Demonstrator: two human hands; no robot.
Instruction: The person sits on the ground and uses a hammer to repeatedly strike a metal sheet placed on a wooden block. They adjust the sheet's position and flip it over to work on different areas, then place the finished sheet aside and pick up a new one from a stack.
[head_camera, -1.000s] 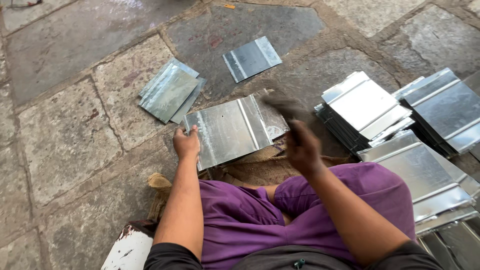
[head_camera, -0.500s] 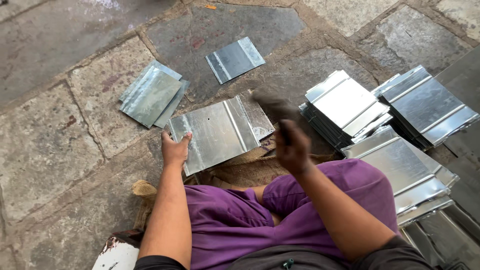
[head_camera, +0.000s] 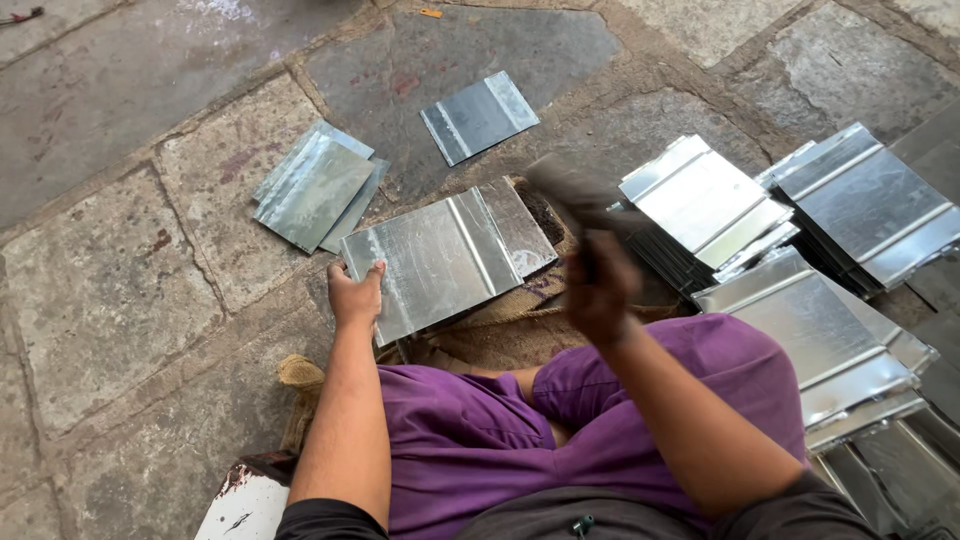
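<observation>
- An open-air sheet-metal workshop on a stone-slab floor (head_camera: 110, 300).
- Stacks of folded metal sheets (head_camera: 790, 240) crowd three o'clock.
- Loose sheets (head_camera: 315, 188) lie at eleven o'clock.
- Sacking (head_camera: 500, 335) pads the centre.

Grey stone-slab floor (head_camera: 110, 310), dirt-filled joints, daylight.
</observation>
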